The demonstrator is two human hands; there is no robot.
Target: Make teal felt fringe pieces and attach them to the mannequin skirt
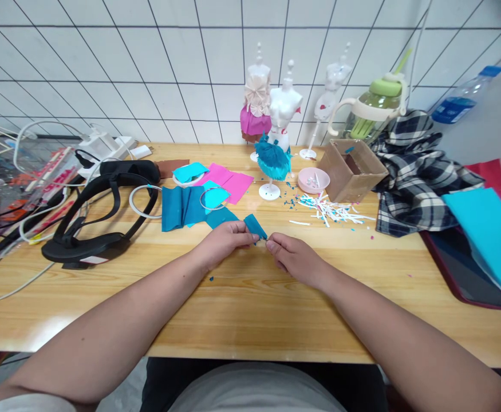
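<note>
A small folded strip of dark teal crepe paper (255, 226) is held just above the table between my hands. My left hand (228, 243) is closed on it, thumb and fingers pinching its lower part. At the strip's right end, the fingers of my right hand (295, 256) are pinched together on its narrow tip; exactly what lies between them is partly hidden. Beyond my left hand lies a larger dark teal paper piece (177, 209). A mini mannequin in a ruffled teal paper dress (273, 160) stands on a white base past my hands.
A pink bowl (314, 181), white paper shreds (330, 210) and a cardboard box (353, 170) sit at the right rear. A green-lidded jug (374, 109) stands behind, near plaid cloth (405, 171). At left lie a black headset (99, 229) and cables. Pink paper (228, 182) lies mid-table.
</note>
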